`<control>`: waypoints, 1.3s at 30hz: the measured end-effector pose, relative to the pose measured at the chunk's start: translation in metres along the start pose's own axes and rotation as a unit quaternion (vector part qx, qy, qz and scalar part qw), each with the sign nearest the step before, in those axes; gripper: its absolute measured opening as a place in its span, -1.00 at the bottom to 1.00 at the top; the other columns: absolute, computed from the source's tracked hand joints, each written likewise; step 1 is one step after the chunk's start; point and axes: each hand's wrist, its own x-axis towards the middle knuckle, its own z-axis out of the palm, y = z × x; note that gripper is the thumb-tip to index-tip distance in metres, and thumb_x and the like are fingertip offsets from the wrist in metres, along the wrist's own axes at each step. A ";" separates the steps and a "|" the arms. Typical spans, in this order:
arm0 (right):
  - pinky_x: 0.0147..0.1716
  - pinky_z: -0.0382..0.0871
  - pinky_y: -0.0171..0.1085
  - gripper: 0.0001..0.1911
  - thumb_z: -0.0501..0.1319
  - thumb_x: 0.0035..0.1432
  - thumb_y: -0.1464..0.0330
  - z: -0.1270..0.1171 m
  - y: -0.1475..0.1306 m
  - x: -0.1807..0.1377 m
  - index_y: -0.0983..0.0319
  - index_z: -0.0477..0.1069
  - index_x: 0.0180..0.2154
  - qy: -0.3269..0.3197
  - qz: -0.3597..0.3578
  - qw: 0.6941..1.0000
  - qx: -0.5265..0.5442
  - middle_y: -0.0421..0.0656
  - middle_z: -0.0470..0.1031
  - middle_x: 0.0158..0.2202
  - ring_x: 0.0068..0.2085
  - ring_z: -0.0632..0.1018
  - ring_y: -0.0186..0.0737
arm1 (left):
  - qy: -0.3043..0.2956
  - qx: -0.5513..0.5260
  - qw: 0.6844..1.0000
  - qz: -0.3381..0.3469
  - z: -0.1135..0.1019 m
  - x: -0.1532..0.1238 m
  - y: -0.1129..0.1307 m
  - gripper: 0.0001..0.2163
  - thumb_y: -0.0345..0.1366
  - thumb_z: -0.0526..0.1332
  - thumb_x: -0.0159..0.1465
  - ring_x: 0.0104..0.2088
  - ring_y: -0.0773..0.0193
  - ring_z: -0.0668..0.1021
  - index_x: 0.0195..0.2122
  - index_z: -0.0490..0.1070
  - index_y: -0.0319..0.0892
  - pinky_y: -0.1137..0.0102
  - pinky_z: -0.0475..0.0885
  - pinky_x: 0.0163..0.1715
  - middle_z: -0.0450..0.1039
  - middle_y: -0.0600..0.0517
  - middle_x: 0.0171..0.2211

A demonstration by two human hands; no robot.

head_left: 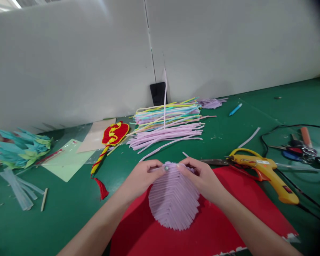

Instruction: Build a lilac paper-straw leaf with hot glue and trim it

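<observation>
A pale lilac leaf shape made of pipe cleaners (174, 202) hangs between my two hands over a red sheet (138, 234). Its strips slant out from a central line to a rounded lower edge. My left hand (150, 176) pinches the top left of it, thumb in front. At the top right, my right hand (198, 177) grips it between thumb and fingers. A lilac pipe cleaner end (185, 154) pokes up behind my right hand. My curled fingers hide part of the leaf's upper edge.
Beyond my hands lie lilac pipe cleaners (168, 134) and a multicoloured bundle (170, 113). A yellow glue gun (269, 174) with a cord and scissors (214, 162) lie right. Left are a red and yellow fan (114, 133), green paper (69, 160) and glue sticks (18, 190).
</observation>
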 end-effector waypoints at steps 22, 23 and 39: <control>-0.44 0.31 -0.35 -0.70 0.03 0.24 0.17 -0.011 0.010 0.001 0.20 0.42 -0.30 0.235 -0.009 0.972 0.011 -0.17 0.49 -0.36 -0.40 0.44 -0.33 | -0.042 0.034 0.997 -0.049 0.008 0.002 -0.014 -0.82 -0.17 0.11 0.18 -0.54 0.37 0.30 -0.35 0.33 -0.18 0.46 0.14 -0.54 0.24 0.16 -0.56; -0.44 0.31 -0.36 -0.71 0.04 0.24 0.17 -0.011 0.011 0.001 0.20 0.42 -0.30 0.243 -0.010 0.970 0.021 -0.17 0.49 -0.36 -0.39 0.44 -0.34 | -0.035 0.067 0.997 -0.036 0.008 0.002 -0.015 -0.82 -0.17 0.10 0.19 -0.49 0.34 0.36 -0.35 0.35 -0.18 0.44 0.19 -0.49 0.33 0.12 -0.51; -0.45 0.27 -0.34 -0.65 0.01 0.24 0.13 0.008 0.023 0.004 0.21 0.41 -0.34 0.192 0.036 0.980 0.029 -0.20 0.44 -0.45 -0.45 0.40 -0.36 | 0.008 0.293 0.956 -0.022 0.009 -0.005 -0.017 -0.78 -0.32 -0.02 0.25 -0.25 0.18 0.47 -0.33 0.41 -0.15 0.32 0.29 -0.25 0.44 -0.02 -0.27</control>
